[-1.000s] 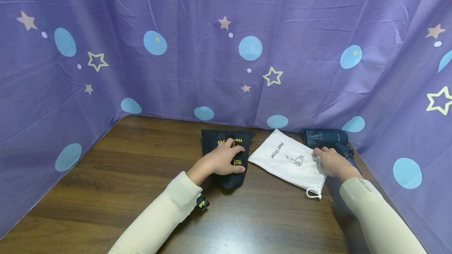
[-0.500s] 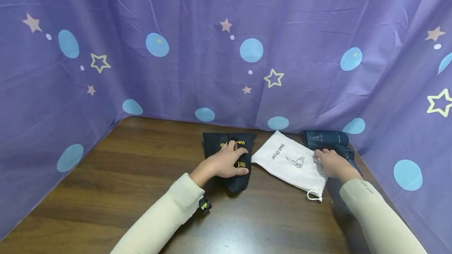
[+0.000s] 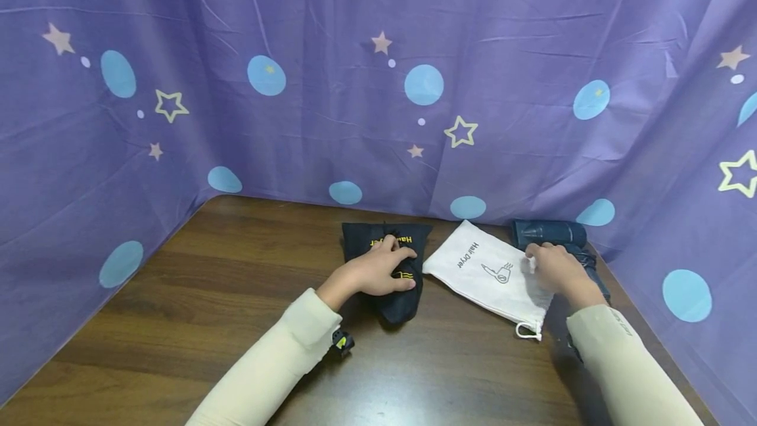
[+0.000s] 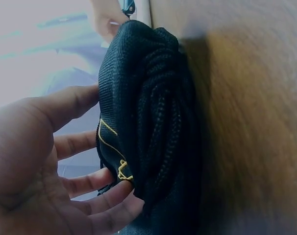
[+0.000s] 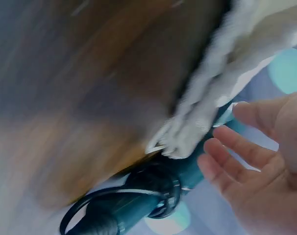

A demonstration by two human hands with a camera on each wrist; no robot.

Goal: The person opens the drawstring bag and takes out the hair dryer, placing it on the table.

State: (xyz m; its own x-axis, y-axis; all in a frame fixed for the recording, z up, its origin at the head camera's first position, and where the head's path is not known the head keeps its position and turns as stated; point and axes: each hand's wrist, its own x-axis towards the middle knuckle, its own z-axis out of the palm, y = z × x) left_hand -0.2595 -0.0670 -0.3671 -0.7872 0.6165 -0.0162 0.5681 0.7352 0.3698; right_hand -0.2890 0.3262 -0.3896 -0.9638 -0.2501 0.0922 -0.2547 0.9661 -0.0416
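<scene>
A black drawstring pouch [image 3: 357,242] with yellow "Hair Dryer" lettering lies on the table, looking filled. My left hand [image 3: 378,271] rests on its top; in the left wrist view its fingers [image 4: 85,181] are spread and touch the black cloth [image 4: 143,107] without curling round it. To the right lies a flat white drawstring pouch [image 3: 491,275], printed with a hair dryer drawing. Just over its right edge is my right hand [image 3: 556,271], with thumb and fingers [image 5: 236,152] apart and nothing between them. Beyond that hand a dark teal hair dryer [image 3: 550,233] is partly hidden, its cord [image 5: 153,188] bundled at the handle.
A brown wooden table [image 3: 236,321] carries everything. Purple curtains [image 3: 331,84] with stars and blue dots rise along its back and both sides. The hair dryer lies close to the back right corner, by the curtain.
My right hand has come slightly off the white pouch's edge, its fingers loosened. The left hand stays on the black pouch. The head view has shifted a little.
</scene>
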